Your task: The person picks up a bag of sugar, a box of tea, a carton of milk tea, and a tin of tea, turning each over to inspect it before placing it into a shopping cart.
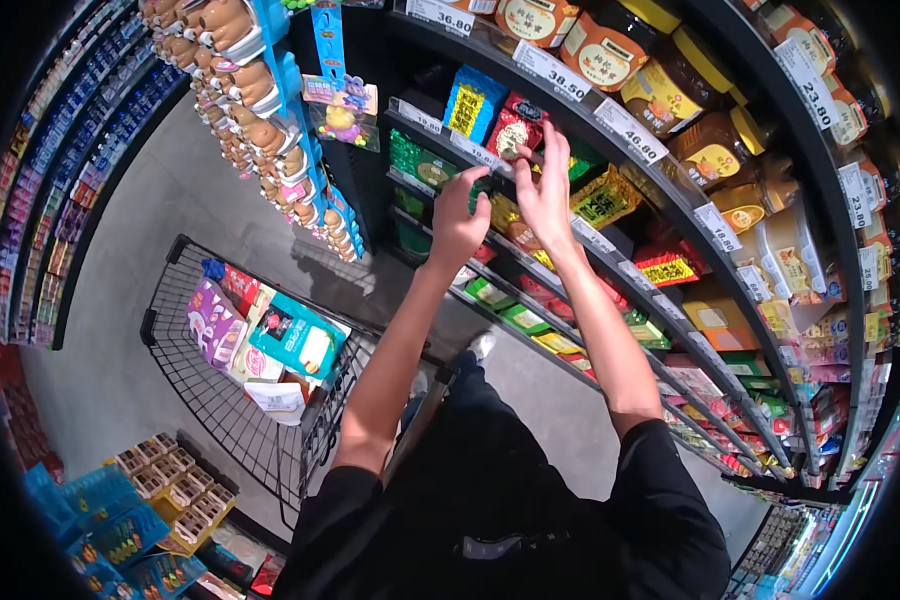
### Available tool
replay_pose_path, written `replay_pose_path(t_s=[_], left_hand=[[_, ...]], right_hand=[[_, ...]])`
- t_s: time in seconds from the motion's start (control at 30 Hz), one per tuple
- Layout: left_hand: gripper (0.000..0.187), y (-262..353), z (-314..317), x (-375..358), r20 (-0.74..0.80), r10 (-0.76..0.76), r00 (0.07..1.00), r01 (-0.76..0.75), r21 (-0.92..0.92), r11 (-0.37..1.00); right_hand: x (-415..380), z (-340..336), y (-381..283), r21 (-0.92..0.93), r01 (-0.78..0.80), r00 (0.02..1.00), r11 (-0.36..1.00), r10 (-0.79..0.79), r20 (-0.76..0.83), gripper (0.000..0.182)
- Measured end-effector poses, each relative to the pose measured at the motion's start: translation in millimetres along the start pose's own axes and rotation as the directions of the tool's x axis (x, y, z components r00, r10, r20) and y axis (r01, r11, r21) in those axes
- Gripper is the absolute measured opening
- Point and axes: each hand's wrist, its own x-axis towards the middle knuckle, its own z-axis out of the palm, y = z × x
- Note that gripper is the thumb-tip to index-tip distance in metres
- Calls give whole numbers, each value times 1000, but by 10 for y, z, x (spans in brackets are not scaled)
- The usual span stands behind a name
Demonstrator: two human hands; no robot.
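Observation:
My right hand (pixel 545 195) reaches up to a shelf, its fingers stretched and thumb apart. The fingertips overlap the lower right part of a red packet (pixel 519 125) with a pale round picture. To the left my left hand (pixel 458 218) hovers in front of the shelf's price strip, fingers loosely bent, thumb apart, nothing in it. A blue and yellow packet (pixel 473 103) stands left of the red one. Below it, at the shelf's end, are green packets (pixel 417 160). Gold and black packets (pixel 606 197) lie right of my right hand.
A wire shopping cart (pixel 183 380) stands at my left, holding a teal pouch (pixel 298 335), a purple bag (pixel 216 322) and other packs. Jars with orange labels (pixel 604 52) line the upper shelf. A hanging toy display (pixel 280 140) borders the shelf end. Boxed goods (pixel 175 490) sit lower left.

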Motion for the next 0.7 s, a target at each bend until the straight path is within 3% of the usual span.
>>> replay_pose_path(t_s=[0.07, 0.1, 0.2, 0.27, 0.3, 0.33, 0.37, 0.4, 0.47, 0.53, 0.7], left_hand=[[34, 13, 35, -91, 18, 39, 999, -39, -26, 999], [33, 6, 41, -186, 62, -12, 998, 13, -19, 1000], [31, 57, -55, -691, 113, -79, 991, 80, -3, 997], [28, 162, -299, -1020, 287, -255, 923, 151, 339, 929], [28, 149, -416, -1239, 315, -264, 911, 151, 342, 928], [26, 112, -540, -1438, 295, -243, 924, 95, 439, 893], [24, 75, -630, -1559, 279, -214, 936, 36, 530, 847], [24, 82, -692, -1576, 308, -216, 927, 24, 526, 850], [24, 146, -796, -1581, 237, -425, 874, 229, 570, 789], [24, 103, -816, -1601, 232, -437, 869, 250, 556, 793], [26, 109, -836, -1601, 286, -475, 832, 284, 516, 808]], right_hand=[[-97, 2, -7, -12, -20, 1000, 1000, 21, 24, 57], [-157, -8, -29, -10, -35, 999, 999, 35, 21, 57], [-519, -38, -83, 147, -131, 989, 980, 120, 81, 56], [-929, 5, -121, 152, -199, 978, 968, 186, 99, 50], [-1143, -44, -248, 81, -209, 968, 975, 195, 156, 45], [-1469, 62, -161, 158, -301, 943, 940, 269, 196, 42], [-1685, 174, -324, 267, -297, 954, 917, 271, 131, 37], [-1940, 226, -345, 222, -287, 948, 932, 244, 204, 35], [-2311, 284, -526, 140, -365, 882, 920, 294, 369, 36], [-2557, 375, -652, 154, -319, 894, 935, 243, 376, 40], [-2607, 345, -666, 79, -422, 822, 903, 344, 455, 43]])
